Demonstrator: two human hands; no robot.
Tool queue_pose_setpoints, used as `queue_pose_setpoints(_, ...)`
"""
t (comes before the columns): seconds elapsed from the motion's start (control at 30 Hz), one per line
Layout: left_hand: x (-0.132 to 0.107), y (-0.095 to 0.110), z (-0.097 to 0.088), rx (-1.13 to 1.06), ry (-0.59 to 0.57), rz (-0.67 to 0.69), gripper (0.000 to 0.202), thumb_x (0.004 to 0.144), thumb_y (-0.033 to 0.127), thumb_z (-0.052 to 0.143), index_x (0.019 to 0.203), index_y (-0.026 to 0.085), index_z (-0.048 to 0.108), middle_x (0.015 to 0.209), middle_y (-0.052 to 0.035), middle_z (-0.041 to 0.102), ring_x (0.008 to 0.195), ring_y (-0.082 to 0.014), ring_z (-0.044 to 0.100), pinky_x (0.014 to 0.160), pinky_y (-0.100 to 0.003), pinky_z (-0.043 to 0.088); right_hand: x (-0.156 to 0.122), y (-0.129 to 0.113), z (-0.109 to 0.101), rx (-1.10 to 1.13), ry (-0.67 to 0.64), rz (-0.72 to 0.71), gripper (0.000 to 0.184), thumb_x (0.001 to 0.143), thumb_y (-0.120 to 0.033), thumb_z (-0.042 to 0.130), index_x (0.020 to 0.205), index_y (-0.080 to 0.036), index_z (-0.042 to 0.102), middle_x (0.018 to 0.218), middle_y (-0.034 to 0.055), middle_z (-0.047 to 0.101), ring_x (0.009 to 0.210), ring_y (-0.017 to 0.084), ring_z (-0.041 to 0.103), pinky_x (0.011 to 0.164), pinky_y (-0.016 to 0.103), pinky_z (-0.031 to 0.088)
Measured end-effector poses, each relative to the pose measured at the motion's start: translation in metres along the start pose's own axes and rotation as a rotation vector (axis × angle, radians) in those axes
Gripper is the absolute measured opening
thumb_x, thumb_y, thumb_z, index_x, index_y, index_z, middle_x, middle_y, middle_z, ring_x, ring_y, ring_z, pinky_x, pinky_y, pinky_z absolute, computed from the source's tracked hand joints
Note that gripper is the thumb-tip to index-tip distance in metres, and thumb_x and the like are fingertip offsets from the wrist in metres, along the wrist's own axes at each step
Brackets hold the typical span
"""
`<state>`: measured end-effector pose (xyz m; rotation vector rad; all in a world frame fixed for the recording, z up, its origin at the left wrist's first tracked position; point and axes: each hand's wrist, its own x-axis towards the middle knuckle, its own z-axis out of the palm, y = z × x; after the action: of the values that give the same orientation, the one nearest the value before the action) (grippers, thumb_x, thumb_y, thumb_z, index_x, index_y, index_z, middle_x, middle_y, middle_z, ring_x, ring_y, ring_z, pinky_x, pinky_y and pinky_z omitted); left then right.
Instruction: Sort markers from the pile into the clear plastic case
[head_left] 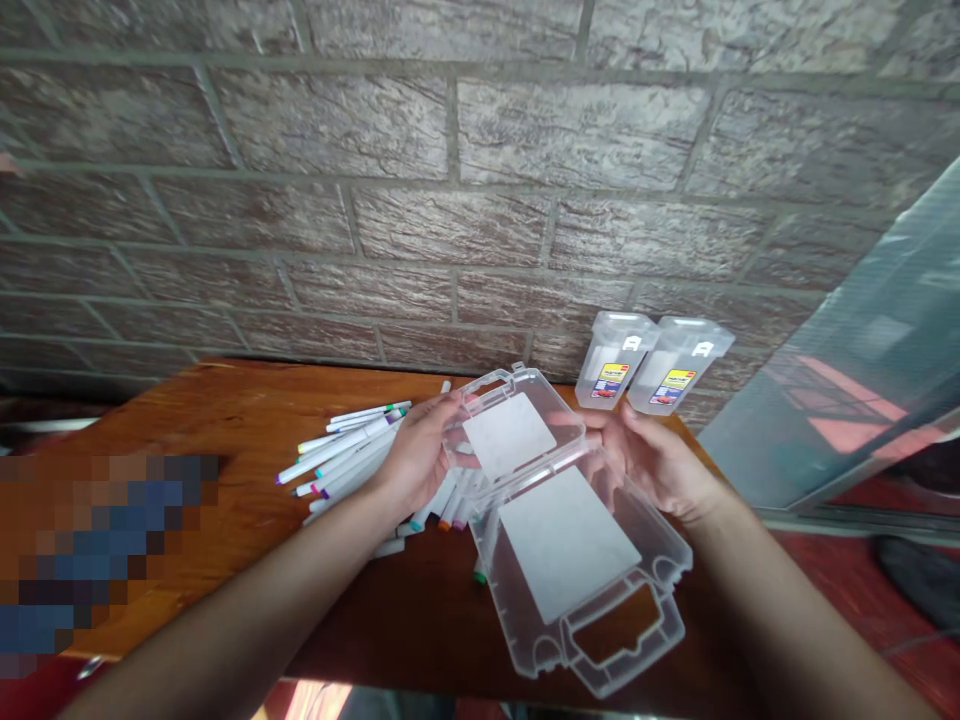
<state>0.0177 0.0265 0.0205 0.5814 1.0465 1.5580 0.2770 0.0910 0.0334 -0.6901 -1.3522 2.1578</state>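
A clear plastic carry case (570,540) hangs open above the wooden table (225,420), held between both my hands. My left hand (420,455) grips the left edge of its far half, fingers curled over the rim. My right hand (656,460) holds the right side near the hinge, partly seen through the plastic. Each half of the case bears a white rectangular label. The handle end points toward me. Behind my left hand lies a pile of white markers (349,450) with coloured caps, spread on the table.
Two clear upright plastic containers (652,365) with small colourful stickers stand at the table's back edge against the brick wall (450,200). A glass panel (862,380) leans at the right. A blurred-out patch covers the table's left part.
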Motion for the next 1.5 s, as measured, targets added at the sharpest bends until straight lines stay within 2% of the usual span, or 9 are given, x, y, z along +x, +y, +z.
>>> queue_pose_setpoints(0.13, -0.004, -0.006, 0.001, 0.089, -0.072, -0.046, 0.023, 0.087, 0.031, 0.075, 0.097, 0.01, 0.075, 0.099, -0.0126, 0.075, 0.064, -0.0193, 0.07, 0.039, -0.031, 0.06, 0.007, 0.01, 0.001, -0.077, -0.001, 0.051, 0.061, 0.084, -0.061, 0.069, 0.122, -0.014, 0.071, 0.077, 0.0096, 0.079, 0.048, 0.022, 0.071, 0.034, 0.026, 0.052)
queue_pose_setpoints(0.33, -0.003, -0.015, -0.001, 0.092, -0.146, -0.058, 0.03, 0.086, 0.038, 0.077, 0.103, 0.013, 0.074, 0.101, -0.0129, 0.076, 0.067, -0.0207, 0.073, 0.047, -0.033, 0.062, 0.015, 0.024, 0.009, -0.122, 0.159, 0.125, 0.027, 0.079, -0.036, 0.075, 0.073, -0.011, 0.072, 0.046, 0.0034, 0.065, 0.028, 0.01, 0.048, 0.025, 0.017, 0.038)
queue_pose_setpoints(0.47, -0.003, -0.015, -0.003, 0.068, -0.265, -0.116, 0.039, 0.09, 0.047, 0.071, 0.111, 0.014, 0.07, 0.093, -0.0126, 0.076, 0.072, -0.0229, 0.074, 0.063, -0.039, 0.066, 0.018, 0.018, 0.001, -0.061, 0.329, 0.014, 0.019, 0.08, -0.031, 0.071, 0.074, -0.014, 0.067, 0.048, -0.0003, 0.063, 0.027, 0.007, 0.042, 0.023, 0.016, 0.032)
queue_pose_setpoints(0.77, -0.018, -0.005, 0.0, 0.067, -0.451, -0.263, 0.033, 0.091, 0.042, 0.068, 0.109, 0.015, 0.065, 0.094, -0.014, 0.075, 0.078, -0.0259, 0.076, 0.072, -0.042, 0.065, 0.006, -0.008, -0.014, 0.039, 0.668, -0.378, 0.011, 0.075, -0.02, 0.07, 0.084, -0.017, 0.064, 0.059, 0.0001, 0.069, 0.038, 0.013, 0.062, 0.033, 0.019, 0.05)
queue_pose_setpoints(0.93, -0.02, -0.011, 0.0, 0.121, -0.519, -0.188, 0.028, 0.087, 0.029, 0.078, 0.11, 0.019, 0.066, 0.101, -0.0114, 0.076, 0.081, -0.0225, 0.076, 0.073, -0.039, 0.066, -0.025, 0.005, -0.005, 0.009, 0.763, -0.455, 0.017, 0.075, -0.022, 0.079, 0.084, -0.019, 0.065, 0.068, 0.0024, 0.075, 0.053, 0.019, 0.075, 0.047, 0.024, 0.064)
queue_pose_setpoints(1.17, -0.023, -0.032, 0.0, 0.102, -0.506, -0.198, 0.033, 0.079, 0.02, 0.084, 0.111, 0.016, 0.073, 0.087, -0.009, 0.075, 0.071, -0.0204, 0.074, 0.068, -0.042, 0.069, -0.095, 0.04, -0.003, -0.007, 0.861, -0.303, 0.018, 0.079, -0.035, 0.082, 0.082, -0.02, 0.073, 0.063, 0.0052, 0.077, 0.052, 0.023, 0.075, 0.051, 0.031, 0.066)
queue_pose_setpoints(1.27, -0.029, -0.036, 0.002, 0.144, -0.568, -0.226, 0.033, 0.079, 0.025, 0.085, 0.108, 0.015, 0.074, 0.087, -0.0082, 0.075, 0.071, -0.0201, 0.075, 0.07, -0.04, 0.068, -0.125, 0.045, -0.015, -0.046, 0.941, -0.325, 0.021, 0.07, -0.029, 0.089, 0.085, -0.021, 0.077, 0.073, 0.0036, 0.08, 0.048, 0.016, 0.07, 0.044, 0.021, 0.061)
queue_pose_setpoints(1.4, -0.039, -0.044, 0.004, 0.27, -0.661, -0.269, 0.04, 0.082, 0.034, 0.082, 0.118, 0.018, 0.072, 0.093, -0.0102, 0.077, 0.076, -0.0215, 0.077, 0.073, -0.036, 0.067, -0.154, 0.053, -0.025, -0.064, 0.936, -0.193, 0.034, 0.056, -0.019, 0.095, 0.085, -0.022, 0.078, 0.074, 0.0038, 0.079, 0.047, 0.015, 0.068, 0.04, 0.018, 0.057)
queue_pose_setpoints(1.5, -0.041, -0.047, 0.002, 0.464, -0.625, -0.155, 0.061, 0.084, 0.036, 0.079, 0.14, 0.023, 0.06, 0.099, -0.0103, 0.076, 0.071, -0.022, 0.075, 0.055, -0.029, 0.061, -0.165, 0.058, -0.028, -0.048, 0.994, -0.166, 0.047, 0.048, -0.016, 0.097, 0.09, -0.023, 0.078, 0.075, 0.003, 0.079, 0.048, 0.016, 0.069, 0.041, 0.018, 0.059)
